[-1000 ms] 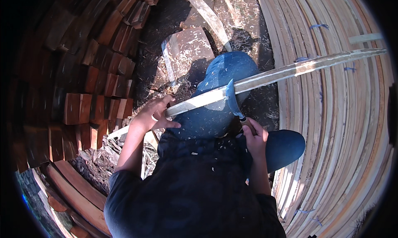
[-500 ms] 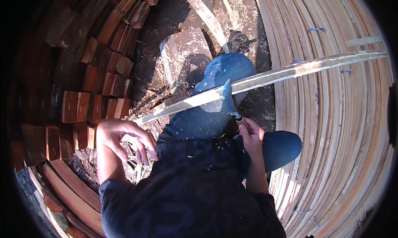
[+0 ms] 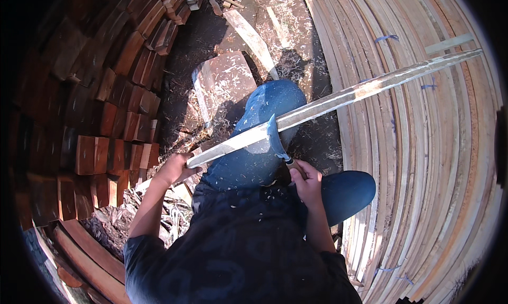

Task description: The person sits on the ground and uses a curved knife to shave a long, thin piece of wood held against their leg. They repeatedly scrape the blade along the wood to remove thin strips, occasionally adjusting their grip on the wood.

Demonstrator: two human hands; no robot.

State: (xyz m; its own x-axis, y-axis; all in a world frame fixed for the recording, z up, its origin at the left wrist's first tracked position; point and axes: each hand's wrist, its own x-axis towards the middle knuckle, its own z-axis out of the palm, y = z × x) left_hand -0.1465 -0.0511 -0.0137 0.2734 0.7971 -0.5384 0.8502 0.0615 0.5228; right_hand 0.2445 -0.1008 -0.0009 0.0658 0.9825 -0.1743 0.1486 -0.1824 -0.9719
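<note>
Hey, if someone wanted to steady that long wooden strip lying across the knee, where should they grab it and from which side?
Probably the near end of the long wooden strip, from the person's left, where the left hand already holds it. The strip is flat and narrow, so fingers can wrap its edges there. It slants away up to the right, with the blade in the right hand resting mid-length, so staying left keeps fingers clear.

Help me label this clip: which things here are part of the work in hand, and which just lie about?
In hand:
- long wooden slat, across the lap
- left hand, gripping its near end
- right hand, on the knife against the slat

Lying about:
- stacked red-brown wood blocks
- pile of pale slats
- wood shavings
</note>
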